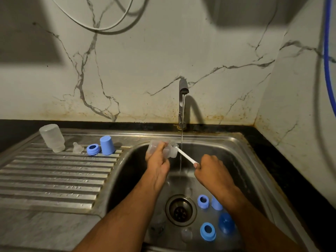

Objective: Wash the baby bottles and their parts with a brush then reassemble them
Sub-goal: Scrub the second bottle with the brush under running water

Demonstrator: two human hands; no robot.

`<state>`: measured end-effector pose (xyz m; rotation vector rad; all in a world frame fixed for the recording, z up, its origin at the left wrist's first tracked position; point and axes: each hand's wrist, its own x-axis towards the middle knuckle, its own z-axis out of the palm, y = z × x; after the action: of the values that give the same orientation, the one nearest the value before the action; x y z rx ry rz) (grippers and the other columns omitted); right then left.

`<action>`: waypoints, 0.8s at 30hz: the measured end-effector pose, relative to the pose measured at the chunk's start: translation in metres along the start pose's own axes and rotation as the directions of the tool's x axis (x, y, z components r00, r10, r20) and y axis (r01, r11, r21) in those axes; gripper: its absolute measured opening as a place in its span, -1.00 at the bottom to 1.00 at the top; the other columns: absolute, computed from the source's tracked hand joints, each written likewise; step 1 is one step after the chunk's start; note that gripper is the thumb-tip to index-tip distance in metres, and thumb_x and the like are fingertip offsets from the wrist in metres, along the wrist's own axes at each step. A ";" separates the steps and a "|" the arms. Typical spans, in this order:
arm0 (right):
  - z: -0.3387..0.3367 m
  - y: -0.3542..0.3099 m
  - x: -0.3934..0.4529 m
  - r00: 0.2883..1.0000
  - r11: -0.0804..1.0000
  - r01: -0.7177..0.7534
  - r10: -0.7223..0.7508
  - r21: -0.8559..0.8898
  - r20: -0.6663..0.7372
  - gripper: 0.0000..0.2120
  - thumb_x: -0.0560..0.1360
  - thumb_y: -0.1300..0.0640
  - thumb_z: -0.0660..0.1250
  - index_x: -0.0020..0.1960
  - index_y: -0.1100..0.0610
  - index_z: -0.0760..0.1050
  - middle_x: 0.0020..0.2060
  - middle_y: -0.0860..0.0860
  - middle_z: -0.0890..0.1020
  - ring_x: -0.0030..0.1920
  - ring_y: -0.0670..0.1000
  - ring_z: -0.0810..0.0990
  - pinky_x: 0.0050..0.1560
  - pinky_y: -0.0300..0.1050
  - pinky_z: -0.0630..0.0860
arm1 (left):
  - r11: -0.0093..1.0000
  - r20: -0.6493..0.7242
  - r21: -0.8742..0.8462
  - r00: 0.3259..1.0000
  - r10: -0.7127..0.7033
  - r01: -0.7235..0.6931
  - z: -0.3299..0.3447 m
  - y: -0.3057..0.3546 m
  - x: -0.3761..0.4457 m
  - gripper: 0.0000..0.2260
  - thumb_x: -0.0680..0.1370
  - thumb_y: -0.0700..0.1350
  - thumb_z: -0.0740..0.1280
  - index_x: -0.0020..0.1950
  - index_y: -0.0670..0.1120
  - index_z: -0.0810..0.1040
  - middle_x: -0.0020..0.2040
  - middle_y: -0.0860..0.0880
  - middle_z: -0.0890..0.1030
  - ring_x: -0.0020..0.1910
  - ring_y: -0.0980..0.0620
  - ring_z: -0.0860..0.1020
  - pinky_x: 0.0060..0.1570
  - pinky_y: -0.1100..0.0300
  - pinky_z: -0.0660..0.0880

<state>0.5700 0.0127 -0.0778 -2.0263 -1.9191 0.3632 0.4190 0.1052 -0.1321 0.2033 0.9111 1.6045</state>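
My left hand (157, 160) grips a clear baby bottle (170, 150), held sideways over the sink basin (241, 160). My right hand (211, 165) holds the white handle of a brush (186, 156), whose bristled head is at the bottle's mouth. A thin stream of water runs from the tap (182, 99) just right of the bottle. On the drainboard (54, 177) stand an upturned clear bottle (52, 138), a clear teat (77, 147), a blue ring (93, 149) and a blue cap (107, 145).
On the basin floor near the drain (181, 210) lie two blue rings (203, 201) (208, 231), two blue caps (216, 203) (226, 223) and a clear teat (186, 234). A marble wall rises behind the sink. A black counter edge runs along the right.
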 end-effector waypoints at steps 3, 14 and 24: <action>0.007 0.003 -0.005 0.994 0.996 0.026 -0.016 -0.083 0.112 -0.74 0.61 -0.01 0.30 -0.21 -0.03 0.34 -0.27 -0.06 0.50 -0.30 -0.12 0.47 -0.33 -0.25 0.37 | 0.998 0.012 0.025 0.999 0.053 -0.053 0.001 0.002 -0.003 -0.55 0.38 -0.19 0.54 0.25 -0.05 0.56 0.17 -0.13 0.59 0.16 -0.13 0.57 0.16 -0.20 0.54; -0.018 0.015 -0.011 0.996 0.998 -0.052 0.050 -0.025 -0.076 -0.64 0.60 -0.03 0.29 -0.30 0.05 0.30 -0.36 -0.04 0.45 -0.39 -0.12 0.42 -0.44 -0.22 0.26 | 0.991 -0.157 -0.105 0.985 0.066 -0.083 -0.009 0.017 0.011 -0.39 0.31 -0.32 0.57 0.32 -0.08 0.52 0.19 -0.15 0.61 0.18 -0.14 0.59 0.18 -0.15 0.56; -0.005 0.002 -0.006 0.998 1.000 -0.015 0.016 0.010 -0.062 -0.66 0.64 -0.03 0.25 -0.25 0.02 0.24 -0.29 -0.07 0.39 -0.34 -0.13 0.37 -0.39 -0.22 0.23 | 1.000 -0.071 0.014 0.997 0.014 -0.013 -0.004 0.007 0.001 -0.59 0.42 -0.28 0.50 0.25 -0.20 0.55 0.15 -0.19 0.62 0.12 -0.13 0.62 0.13 -0.13 0.59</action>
<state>0.5737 0.0068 -0.0745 -2.0234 -1.8622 0.3098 0.4113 0.1048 -0.1309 0.1631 0.9767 1.6274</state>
